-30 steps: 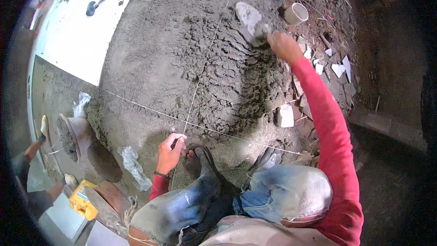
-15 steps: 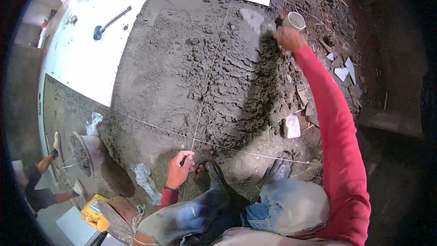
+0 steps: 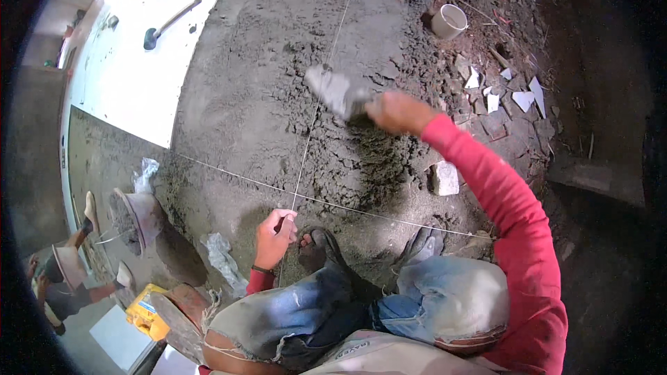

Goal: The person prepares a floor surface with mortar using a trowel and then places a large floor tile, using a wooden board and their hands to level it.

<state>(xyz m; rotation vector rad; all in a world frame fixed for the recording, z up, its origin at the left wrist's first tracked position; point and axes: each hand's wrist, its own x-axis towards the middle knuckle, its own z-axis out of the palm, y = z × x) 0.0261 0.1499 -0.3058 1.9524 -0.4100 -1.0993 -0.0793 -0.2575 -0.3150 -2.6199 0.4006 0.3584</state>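
My right hand (image 3: pixel 401 112) grips a trowel whose blade (image 3: pixel 332 90), blurred by motion, is over the wet grey mortar (image 3: pixel 243 97). Smooth mortar lies beyond the blade, while rough, ridged mortar lies nearer me. My left hand (image 3: pixel 273 242) is closed in a pinch on a thin white string (image 3: pixel 306 140) that runs away from me across the mortar. Close to those fingertips, a second string (image 3: pixel 375 216) crosses it from side to side. Both my feet, smeared grey, rest on the near floor behind that crossing string.
White tiles (image 3: pixel 132 76) border the mortar; a mallet (image 3: pixel 171 24) lies on them. A white container (image 3: pixel 449 21) stands at far right, near broken tile pieces (image 3: pixel 524 101). At left are a mortar bucket (image 3: pixel 142 219), plastic bags, a yellow container (image 3: pixel 147 311) and another person (image 3: pixel 66 285).
My right hand and trowel have swept left and nearer from beside the white container onto the mortar's middle. My left hand stays at the string. The person at left now has a bucket close by.
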